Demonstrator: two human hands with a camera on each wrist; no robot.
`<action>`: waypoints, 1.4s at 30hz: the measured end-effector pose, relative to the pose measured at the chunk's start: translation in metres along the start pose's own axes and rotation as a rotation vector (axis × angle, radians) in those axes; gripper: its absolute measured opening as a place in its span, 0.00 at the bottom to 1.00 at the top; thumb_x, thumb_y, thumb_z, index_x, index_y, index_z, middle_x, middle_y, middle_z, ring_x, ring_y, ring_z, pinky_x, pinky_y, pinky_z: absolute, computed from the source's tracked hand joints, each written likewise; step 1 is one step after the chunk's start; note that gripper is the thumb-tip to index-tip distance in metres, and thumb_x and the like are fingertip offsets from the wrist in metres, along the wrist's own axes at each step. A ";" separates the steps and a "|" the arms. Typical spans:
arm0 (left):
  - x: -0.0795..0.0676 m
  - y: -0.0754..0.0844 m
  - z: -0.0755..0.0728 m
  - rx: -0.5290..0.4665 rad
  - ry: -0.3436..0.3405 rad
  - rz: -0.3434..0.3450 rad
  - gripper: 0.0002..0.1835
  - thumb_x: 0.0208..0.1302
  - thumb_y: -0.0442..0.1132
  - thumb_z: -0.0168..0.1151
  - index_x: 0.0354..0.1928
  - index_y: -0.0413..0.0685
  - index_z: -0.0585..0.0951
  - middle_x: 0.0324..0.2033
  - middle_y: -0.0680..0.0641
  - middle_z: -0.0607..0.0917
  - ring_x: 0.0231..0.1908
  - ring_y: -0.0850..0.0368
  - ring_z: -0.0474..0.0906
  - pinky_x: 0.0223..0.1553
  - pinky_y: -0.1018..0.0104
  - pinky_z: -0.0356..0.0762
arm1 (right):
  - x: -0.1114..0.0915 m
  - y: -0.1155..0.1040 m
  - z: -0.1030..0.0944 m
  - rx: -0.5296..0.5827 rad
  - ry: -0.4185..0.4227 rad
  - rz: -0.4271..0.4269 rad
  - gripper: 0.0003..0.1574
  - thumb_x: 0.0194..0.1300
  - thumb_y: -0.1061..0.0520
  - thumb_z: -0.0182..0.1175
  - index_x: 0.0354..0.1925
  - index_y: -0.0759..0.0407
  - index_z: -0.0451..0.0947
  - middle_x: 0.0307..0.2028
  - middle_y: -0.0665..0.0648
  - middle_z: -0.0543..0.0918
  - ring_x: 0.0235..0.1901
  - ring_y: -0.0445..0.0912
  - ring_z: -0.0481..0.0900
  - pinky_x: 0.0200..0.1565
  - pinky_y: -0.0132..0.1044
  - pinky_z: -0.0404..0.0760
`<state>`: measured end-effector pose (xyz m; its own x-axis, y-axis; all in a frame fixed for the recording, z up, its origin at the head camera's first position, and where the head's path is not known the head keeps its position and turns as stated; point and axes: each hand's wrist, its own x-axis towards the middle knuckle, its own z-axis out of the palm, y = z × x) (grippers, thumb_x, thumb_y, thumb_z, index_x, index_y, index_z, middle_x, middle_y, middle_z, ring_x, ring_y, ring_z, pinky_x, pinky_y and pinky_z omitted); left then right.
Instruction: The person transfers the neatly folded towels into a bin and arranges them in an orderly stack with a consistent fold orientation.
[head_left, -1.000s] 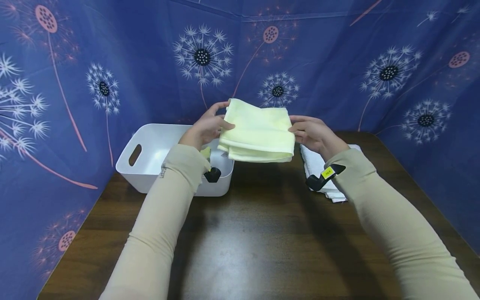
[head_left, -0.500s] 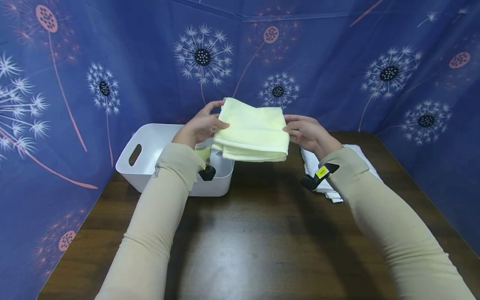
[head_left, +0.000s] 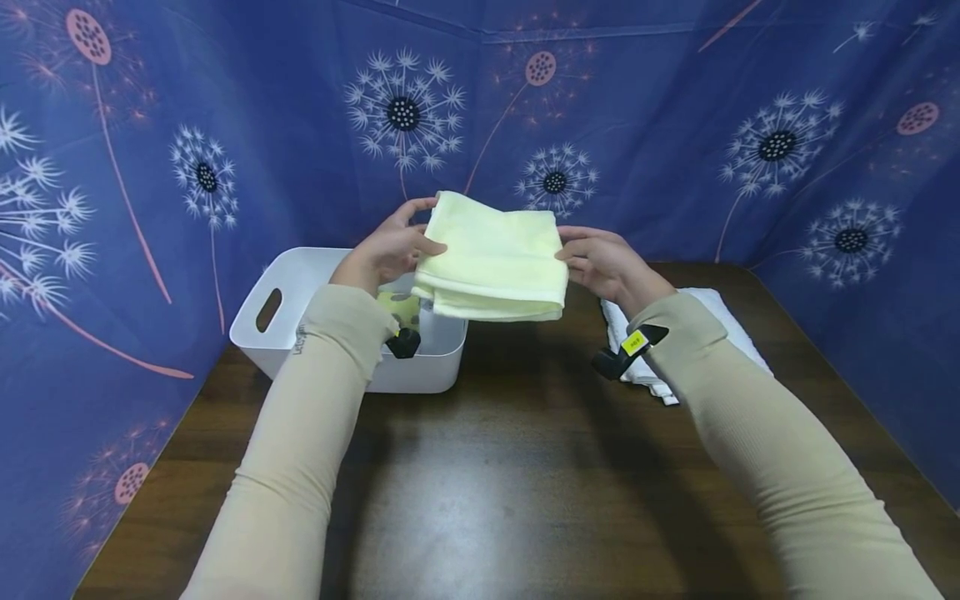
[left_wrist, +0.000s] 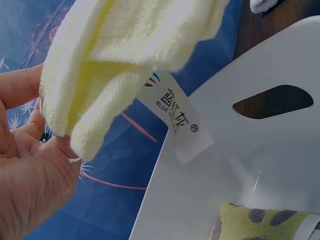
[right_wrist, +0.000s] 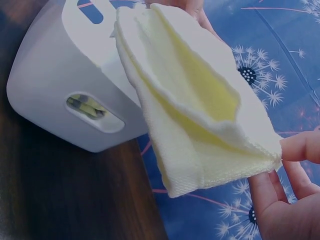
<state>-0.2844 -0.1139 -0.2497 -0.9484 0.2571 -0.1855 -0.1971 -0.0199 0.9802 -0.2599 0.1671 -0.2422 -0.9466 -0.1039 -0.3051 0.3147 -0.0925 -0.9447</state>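
A folded pale-yellow towel [head_left: 495, 258] hangs in the air between both hands. My left hand [head_left: 384, 248] pinches its left edge, thumb on top. At the opposite edge, my right hand [head_left: 609, 265] pinches a corner between thumb and fingers, as the right wrist view also shows. From the towel [left_wrist: 120, 55] a white printed tag [left_wrist: 177, 120] dangles in the left wrist view. Below and left of the towel stands a white plastic basket [head_left: 296, 287] with oval handle holes. Inside the basket lies a yellow-green cloth with grey spots [left_wrist: 260, 222], partly hidden by my left arm in the head view.
A white folded towel [head_left: 723, 321] lies on the right of the dark wooden table [head_left: 480, 483], partly under my right forearm. Behind the table hangs a blue curtain [head_left: 300, 150] with dandelion prints. A black wrist camera [head_left: 628, 352] sits on the right sleeve.
Both hands have carried the yellow towel a little to the left, closer over the basket. More of the spotted cloth in the basket shows now. The grip on the towel looks the same.
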 end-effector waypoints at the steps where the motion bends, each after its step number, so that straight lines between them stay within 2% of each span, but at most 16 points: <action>1: 0.000 0.000 -0.001 0.002 0.000 -0.001 0.42 0.57 0.19 0.56 0.67 0.64 0.58 0.62 0.43 0.66 0.51 0.47 0.71 0.43 0.58 0.75 | 0.000 0.000 0.001 0.002 -0.001 -0.002 0.38 0.63 0.72 0.51 0.69 0.55 0.59 0.63 0.59 0.64 0.50 0.50 0.71 0.41 0.35 0.79; 15: -0.007 0.003 -0.020 -0.011 0.004 0.011 0.42 0.57 0.18 0.55 0.67 0.62 0.57 0.61 0.41 0.66 0.44 0.50 0.73 0.31 0.66 0.78 | 0.003 -0.001 0.020 0.034 -0.027 -0.014 0.37 0.63 0.72 0.51 0.68 0.56 0.59 0.63 0.59 0.65 0.48 0.49 0.72 0.41 0.34 0.78; 22: -0.010 0.003 -0.031 -0.021 0.002 0.029 0.42 0.57 0.18 0.55 0.67 0.62 0.57 0.59 0.41 0.66 0.38 0.53 0.75 0.28 0.67 0.78 | 0.006 -0.001 0.032 0.049 -0.027 -0.016 0.36 0.62 0.73 0.51 0.67 0.57 0.61 0.61 0.59 0.68 0.38 0.46 0.76 0.38 0.33 0.79; 25: -0.013 0.003 -0.036 -0.021 0.010 0.038 0.41 0.57 0.18 0.55 0.67 0.62 0.57 0.60 0.41 0.67 0.37 0.54 0.75 0.28 0.67 0.78 | 0.007 -0.002 0.036 0.062 -0.034 -0.016 0.37 0.62 0.74 0.50 0.67 0.57 0.61 0.61 0.59 0.68 0.36 0.44 0.77 0.37 0.32 0.79; 26: -0.013 0.003 -0.037 -0.018 0.011 0.040 0.41 0.57 0.18 0.55 0.67 0.62 0.57 0.60 0.41 0.66 0.38 0.53 0.75 0.28 0.67 0.78 | 0.007 -0.002 0.038 0.064 -0.036 -0.016 0.37 0.62 0.74 0.50 0.67 0.57 0.61 0.61 0.59 0.68 0.31 0.43 0.77 0.35 0.31 0.78; 30: -0.016 0.005 -0.042 -0.016 0.022 0.043 0.41 0.57 0.18 0.54 0.67 0.62 0.58 0.61 0.41 0.66 0.40 0.53 0.74 0.28 0.66 0.78 | 0.008 -0.002 0.045 0.064 -0.039 -0.013 0.37 0.61 0.74 0.51 0.67 0.56 0.62 0.61 0.59 0.69 0.24 0.41 0.75 0.33 0.30 0.77; 32: -0.018 0.006 -0.045 -0.008 0.025 0.044 0.41 0.57 0.18 0.54 0.67 0.62 0.58 0.61 0.41 0.65 0.40 0.53 0.74 0.28 0.66 0.78 | 0.009 -0.002 0.048 0.058 -0.039 -0.014 0.38 0.61 0.74 0.51 0.67 0.56 0.62 0.61 0.59 0.69 0.24 0.41 0.74 0.33 0.30 0.76; 36: -0.022 0.007 -0.050 -0.002 0.024 0.042 0.41 0.57 0.18 0.54 0.67 0.62 0.57 0.62 0.41 0.65 0.38 0.53 0.75 0.26 0.66 0.78 | 0.010 -0.001 0.054 0.058 -0.034 -0.018 0.37 0.60 0.74 0.51 0.67 0.57 0.62 0.60 0.59 0.70 0.32 0.43 0.76 0.33 0.31 0.77; 42: -0.026 0.008 -0.061 -0.015 0.022 0.034 0.42 0.56 0.18 0.57 0.66 0.61 0.58 0.61 0.41 0.65 0.37 0.54 0.76 0.26 0.66 0.78 | 0.012 0.001 0.064 0.059 -0.034 -0.020 0.36 0.60 0.75 0.51 0.66 0.58 0.64 0.59 0.60 0.71 0.29 0.43 0.76 0.32 0.32 0.78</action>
<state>-0.2761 -0.1798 -0.2413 -0.9598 0.2350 -0.1534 -0.1679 -0.0430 0.9849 -0.2660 0.1027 -0.2395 -0.9501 -0.1351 -0.2812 0.3004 -0.1532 -0.9414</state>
